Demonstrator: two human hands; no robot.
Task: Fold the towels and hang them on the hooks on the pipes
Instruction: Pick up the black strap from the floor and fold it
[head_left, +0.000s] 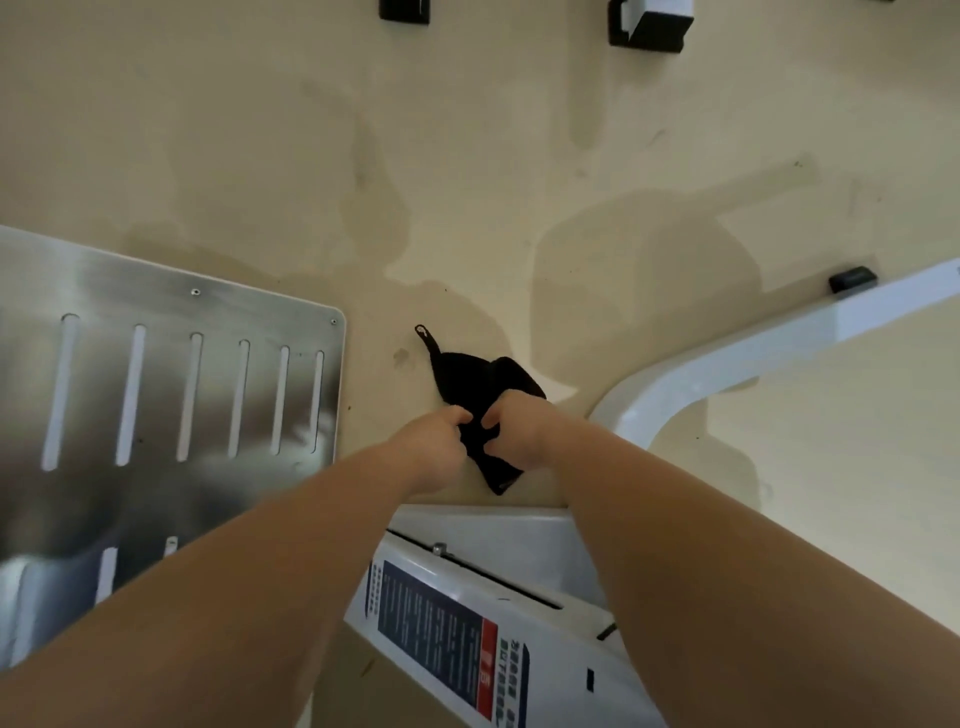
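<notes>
1. Far left, a brushed-steel plate with long vertical slots (156, 395) lies on the cream, water-stained floor (260, 156); it sits well clear of the cloth and blocks nothing.
2. Left hand (439, 441) now: fingers curled tight, pinching the near left edge of the small black towel (478, 379), probably to keep that edge from sliding as a fold goes in.
3. The towel is bunched in the middle of the view against the pale floor, between both hands, its thin hanging loop (423, 335) sticking out at the upper left, free for a hook later.
4. Right hand (519, 436) is closed on the same cloth just beside the left, thumb tucked in, seemingly gathering the layers.
5. Below, a white machine housing with a dark printed label (441, 623) crowds the forearms.
6. Right, a curved white frame rail (727, 364) bends near the towel and limits room to spread it.
7. No pipes or hooks can be identified, only black brackets (649, 26) at the top edge.
</notes>
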